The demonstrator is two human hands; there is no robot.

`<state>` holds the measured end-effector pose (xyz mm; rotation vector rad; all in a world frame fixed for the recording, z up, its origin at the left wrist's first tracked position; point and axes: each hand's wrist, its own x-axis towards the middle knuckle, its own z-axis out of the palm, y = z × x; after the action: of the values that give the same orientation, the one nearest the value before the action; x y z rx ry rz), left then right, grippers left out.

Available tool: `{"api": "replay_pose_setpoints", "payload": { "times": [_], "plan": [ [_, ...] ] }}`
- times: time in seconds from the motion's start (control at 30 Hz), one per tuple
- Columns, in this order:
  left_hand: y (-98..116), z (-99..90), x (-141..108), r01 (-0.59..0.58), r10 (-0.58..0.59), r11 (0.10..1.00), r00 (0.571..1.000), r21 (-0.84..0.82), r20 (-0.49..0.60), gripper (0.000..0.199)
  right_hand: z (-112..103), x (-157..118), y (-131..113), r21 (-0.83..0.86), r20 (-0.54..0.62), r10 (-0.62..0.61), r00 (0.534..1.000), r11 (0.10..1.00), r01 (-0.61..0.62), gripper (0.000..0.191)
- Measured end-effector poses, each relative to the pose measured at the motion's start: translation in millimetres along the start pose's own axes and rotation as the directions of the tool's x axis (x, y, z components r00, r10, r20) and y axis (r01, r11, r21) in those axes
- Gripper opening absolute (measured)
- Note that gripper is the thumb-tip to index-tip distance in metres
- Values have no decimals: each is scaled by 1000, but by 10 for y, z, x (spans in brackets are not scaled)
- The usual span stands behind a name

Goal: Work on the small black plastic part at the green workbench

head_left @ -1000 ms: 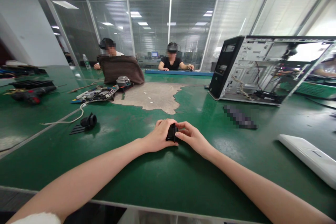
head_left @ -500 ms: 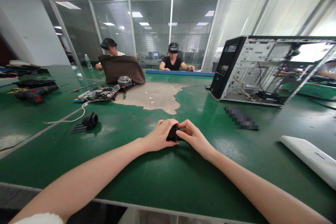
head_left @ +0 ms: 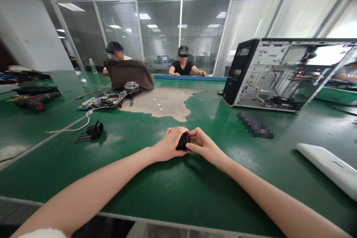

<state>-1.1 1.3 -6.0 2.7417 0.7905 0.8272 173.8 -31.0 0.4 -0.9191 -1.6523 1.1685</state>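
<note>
Hands meeting at the middle of a green mat-covered workbench (head_left: 173, 189), seen from above and behind along two bare forearms. Left hand (head_left: 169, 144) curled over a small black plastic part (head_left: 183, 142), fingers wrapped snugly round its left side and top. Right hand (head_left: 205, 145) pressed against the part's right side, thumb and forefinger pinched narrowly on its edge. Part held just above or on the mat, between both palms; contact with the mat impossible to tell.

Beyond the grip, a worn beige patch (head_left: 161, 103) where the green surface is rubbed away. Further beyond and to the right, an open grey metal computer case with a black front panel (head_left: 267, 76), lying with its inside wiring exposed. Near the grip on the right, a blurred dark oblong object (head_left: 255, 124). Well off to the right, a long flat white plastic panel (head_left: 327, 167).

Left of the grip, a black round cable fitting with a white cord (head_left: 95, 129). Beyond that, a bare circuit board (head_left: 103, 100) and a brown folded cloth (head_left: 128, 73). Far left, dark hand tools (head_left: 35, 98).

At the far edge of the bench, two other people (head_left: 182, 65) seated, facing this way, hands on the table.
</note>
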Motion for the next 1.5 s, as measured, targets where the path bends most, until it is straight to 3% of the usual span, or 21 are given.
{"api": "replay_pose_setpoints", "payload": {
  "times": [0.13,0.4,0.67,0.97,1.23,1.5],
  "plan": [
    [0,0,4,3,-3,1000,1000,-4,-2,55,19,-36,-26,2,14,17,1000,1000,-17,29],
    [-2,-13,4,-17,17,1000,1000,2,-5,55,26,15,76,-62,-71,56,996,996,-61,30],
    [5,-15,5,-10,10,1000,1000,-2,1,54,-7,-30,10,-15,43,-20,999,1000,21,29],
    [-2,-7,8,-24,24,1000,1000,10,-1,55,-7,33,100,-61,-60,39,997,997,-43,29],
    [1,-9,4,-15,16,1000,1000,11,-2,54,-5,-18,-1,19,41,-10,999,1000,9,29],
    [-1,-11,12,-27,27,999,1000,17,3,55,-4,36,68,-46,-70,18,997,999,-21,27]
  ]
}}
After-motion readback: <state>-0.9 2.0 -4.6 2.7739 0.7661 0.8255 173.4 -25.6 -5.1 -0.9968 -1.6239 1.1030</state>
